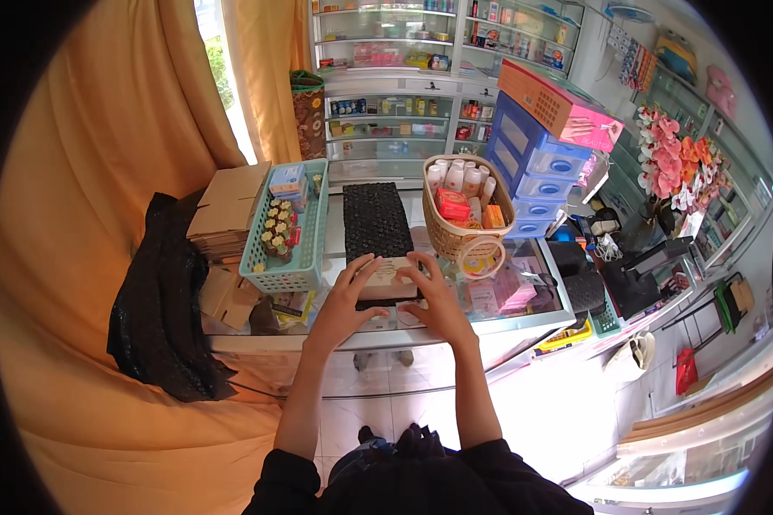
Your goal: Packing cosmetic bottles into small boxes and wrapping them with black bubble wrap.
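A small light-brown cardboard box (386,280) lies on a long sheet of black bubble wrap (375,215) spread over the glass counter. My left hand (349,302) is at the box's left side, fingers curved and apart. At the right side is my right hand (437,297), its thumb and fingers also spread. Fingertips of both hands overlap the box's edges in the picture; whether they touch it I cannot tell. Dark markings show on the box's top.
Left are a mint plastic basket (309,248), flattened cardboard boxes (232,190) and black bubble wrap (161,309). To the right stand a woven-look basket (435,212) of bottles and a blue drawer unit (522,151) topped by a pink-orange box (554,106). Glass shelves (386,87) rise behind.
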Available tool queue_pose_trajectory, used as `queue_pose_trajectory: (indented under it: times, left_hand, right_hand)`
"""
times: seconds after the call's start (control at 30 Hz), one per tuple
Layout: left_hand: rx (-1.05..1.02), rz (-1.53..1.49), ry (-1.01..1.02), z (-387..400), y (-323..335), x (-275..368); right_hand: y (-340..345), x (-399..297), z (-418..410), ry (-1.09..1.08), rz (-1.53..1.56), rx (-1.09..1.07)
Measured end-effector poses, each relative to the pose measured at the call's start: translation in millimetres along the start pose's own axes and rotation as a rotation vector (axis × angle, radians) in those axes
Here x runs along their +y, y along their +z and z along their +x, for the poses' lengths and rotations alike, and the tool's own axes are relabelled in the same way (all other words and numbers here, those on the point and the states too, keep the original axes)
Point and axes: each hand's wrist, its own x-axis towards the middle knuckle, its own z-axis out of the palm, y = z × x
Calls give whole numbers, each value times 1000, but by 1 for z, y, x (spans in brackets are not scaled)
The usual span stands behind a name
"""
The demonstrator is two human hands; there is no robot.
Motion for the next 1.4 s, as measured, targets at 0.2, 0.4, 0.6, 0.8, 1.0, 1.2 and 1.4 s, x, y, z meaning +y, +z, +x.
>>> queue_pose_trajectory:
  times: [0.2, 0.4, 0.6, 0.8, 1.0, 1.2, 1.4]
  left_hand:
    - [26, 7, 16, -1, 1, 1]
    - [39, 2, 32, 0, 1, 2]
    - [55, 53, 57, 0, 3, 0]
    - [60, 77, 43, 1, 5, 2]
    - [89, 143, 46, 1, 8, 0]
    - [120, 202, 96, 1, 8, -1]
    - [108, 189, 99, 0, 6, 1]
  right_hand:
    - [14, -6, -13, -47, -283, 316]
    - [23, 2, -20, -61, -322, 303]
    - [34, 3, -23, 92, -328, 201]
    - [38, 6, -21, 51, -292, 259]
    - [45, -2, -24, 31, -334, 307]
    - [57, -19, -30, -4, -440, 391]
    - [54, -22, -30, 12, -497, 317]
